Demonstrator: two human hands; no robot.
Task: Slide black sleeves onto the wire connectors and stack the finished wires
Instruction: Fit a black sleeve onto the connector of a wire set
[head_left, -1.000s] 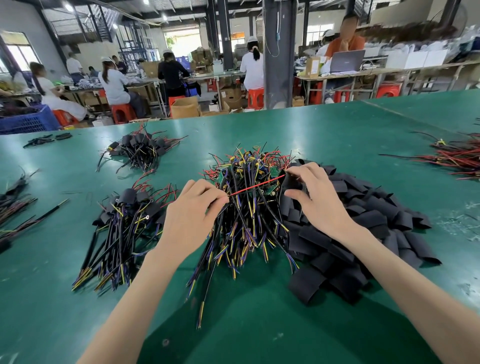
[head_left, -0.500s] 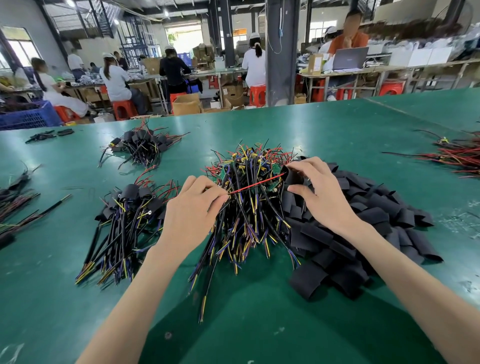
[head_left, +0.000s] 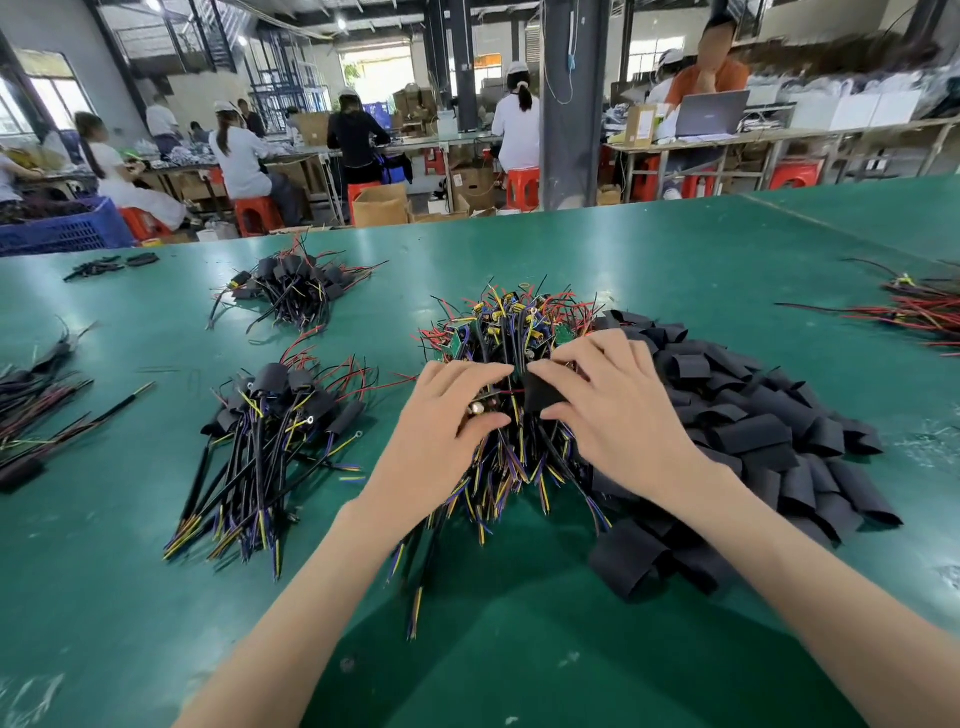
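Far left on the green table (head_left: 519, 649): a loose bundle of dark wires (head_left: 31, 405), cut off by the frame edge. Past the table's far edge, a blue crate (head_left: 62, 228).

Further in, 2 lots of finished wires. Near pile (head_left: 270, 447) fanned toward the camera, with black sleeves on the far ends and yellow, blue and red tips at the near ends. Far pile (head_left: 296, 291) smaller, well apart behind it.

Next, the left hand (head_left: 441, 415), palm down over the near side of the middle pile of bare wires (head_left: 509, 332). Fingers curled, thumb underneath, pinching a wire end with a small pale connector (head_left: 475, 408) showing between thumb and fingers. Rest of that wire lost among the pile.

Just beside it, fingertips almost meeting, the right hand (head_left: 613, 410), also palm down. Thumb and forefinger closed on 1 black sleeve (head_left: 540, 392), other fingers spread and relaxed above it. Sleeve held just right of the connector, above the middle pile. Cannot tell whether the connector has entered it.

Right of the hands, a broad heap of loose sleeves (head_left: 753, 431), touching the middle pile and running under the right forearm.

Far right, a spread of red wires (head_left: 919, 306), well apart from the heap.
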